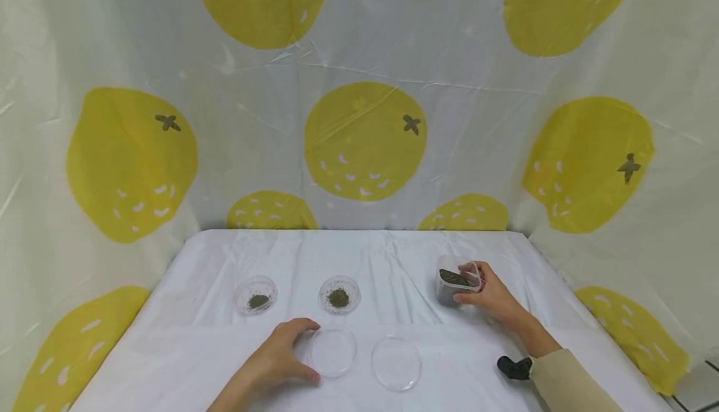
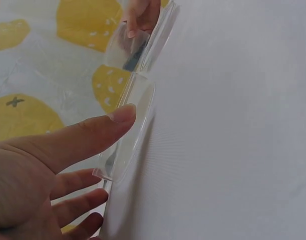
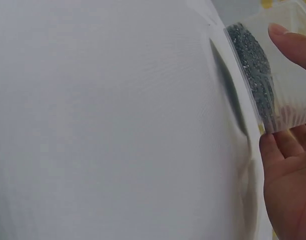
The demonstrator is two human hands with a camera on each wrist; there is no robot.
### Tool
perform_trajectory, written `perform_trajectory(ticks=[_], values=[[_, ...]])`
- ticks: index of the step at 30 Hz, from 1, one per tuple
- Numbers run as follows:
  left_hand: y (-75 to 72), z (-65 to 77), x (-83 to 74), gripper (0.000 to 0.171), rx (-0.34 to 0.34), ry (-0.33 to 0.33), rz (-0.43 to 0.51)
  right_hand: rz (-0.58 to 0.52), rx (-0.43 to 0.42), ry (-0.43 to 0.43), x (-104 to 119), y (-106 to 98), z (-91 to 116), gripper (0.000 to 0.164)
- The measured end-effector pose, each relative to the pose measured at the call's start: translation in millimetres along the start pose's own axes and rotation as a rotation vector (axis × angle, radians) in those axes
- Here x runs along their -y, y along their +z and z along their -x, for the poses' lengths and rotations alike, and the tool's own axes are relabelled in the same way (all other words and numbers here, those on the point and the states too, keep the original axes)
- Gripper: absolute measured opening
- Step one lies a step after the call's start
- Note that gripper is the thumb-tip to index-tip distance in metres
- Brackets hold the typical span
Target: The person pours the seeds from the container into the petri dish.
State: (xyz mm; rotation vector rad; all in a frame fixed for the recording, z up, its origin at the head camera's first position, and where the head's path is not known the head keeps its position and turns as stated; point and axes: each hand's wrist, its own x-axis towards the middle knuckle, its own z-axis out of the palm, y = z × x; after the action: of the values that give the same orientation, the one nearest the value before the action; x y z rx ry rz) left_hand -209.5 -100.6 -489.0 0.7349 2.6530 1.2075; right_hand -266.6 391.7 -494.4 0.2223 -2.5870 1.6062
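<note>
Plastic tub [image 1: 447, 293] is sitting, ten o'clock, in gripping right fingers [image 1: 470, 298]; petri dish [image 1: 334, 353] is lying, three o'clock, beside parted left fingers [image 1: 299, 324].

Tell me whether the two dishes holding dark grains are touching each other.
Apart. The head view shows it plainly: a strip of white tablecloth runs between the left dish and the right dish.
</note>
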Motion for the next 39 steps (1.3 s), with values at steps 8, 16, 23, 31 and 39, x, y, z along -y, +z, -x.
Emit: perform_trajectory(ticks=[8, 16, 23, 31, 39], values=[[1.7, -5.0, -1.4, 0.087, 0.003, 0.020, -0.060, -0.037, 0.038, -0.020, 7, 6, -4, 0.083], [2.5, -4.9, -1.0, 0.083, -0.012, 0.011, -0.051, -0.042, 0.058, -0.032, 16, 10, -6, 0.082], [2.6, -5.9, 1.0, 0.083, -0.010, 0.006, -0.044, -0.066, 0.105, -0.061, 26, 13, -7, 0.081], [2.6, -7.2, 2.6, 0.081, -0.023, 0.017, -0.042, -0.122, 0.172, -0.071, 45, 19, -7, 0.084], [3.7, -7.6, 4.2, 0.080, -0.025, 0.012, -0.030, -0.144, 0.214, -0.087, 65, 29, -6, 0.084]])
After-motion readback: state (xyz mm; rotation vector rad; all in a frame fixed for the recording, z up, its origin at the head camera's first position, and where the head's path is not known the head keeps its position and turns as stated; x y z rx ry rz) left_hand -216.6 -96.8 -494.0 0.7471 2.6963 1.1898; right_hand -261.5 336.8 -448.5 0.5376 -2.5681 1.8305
